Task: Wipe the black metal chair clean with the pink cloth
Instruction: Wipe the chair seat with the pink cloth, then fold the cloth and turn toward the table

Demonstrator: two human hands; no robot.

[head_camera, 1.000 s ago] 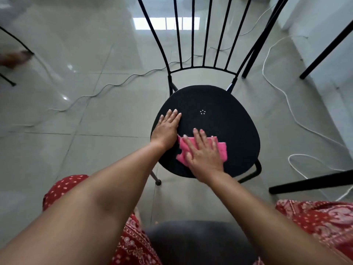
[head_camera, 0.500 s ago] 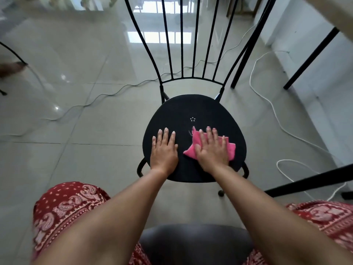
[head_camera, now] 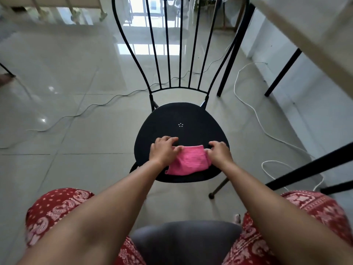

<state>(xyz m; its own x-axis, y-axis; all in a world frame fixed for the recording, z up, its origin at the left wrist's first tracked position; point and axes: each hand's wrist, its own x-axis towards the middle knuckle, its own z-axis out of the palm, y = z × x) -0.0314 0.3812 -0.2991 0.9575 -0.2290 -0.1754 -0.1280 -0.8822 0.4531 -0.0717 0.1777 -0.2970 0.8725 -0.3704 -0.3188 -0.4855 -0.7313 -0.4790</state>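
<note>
A black metal chair [head_camera: 193, 115] stands on a glossy tiled floor [head_camera: 76, 127], its tall back of thin bars [head_camera: 180, 44] on the far side and its round seat toward the person. A pink cloth [head_camera: 189, 162] lies flat on the near half of the seat, reaching almost to the front edge, just this side of a small ring of holes [head_camera: 180, 125] at the seat's centre. The left grip [head_camera: 164, 150] sits at the cloth's far left corner with fingers curled, pinching the edge there. The right grip [head_camera: 219, 153] does the same at the far right corner, its knuckles bent and its fingertips on the fabric. Both forearms reach out over knees in red patterned trousers [head_camera: 57, 205]. A white cable [head_camera: 257, 115] curls over the floor to the right of the chair, and a thinner grey cable [head_camera: 95, 106] trails off to the left behind it.
</note>
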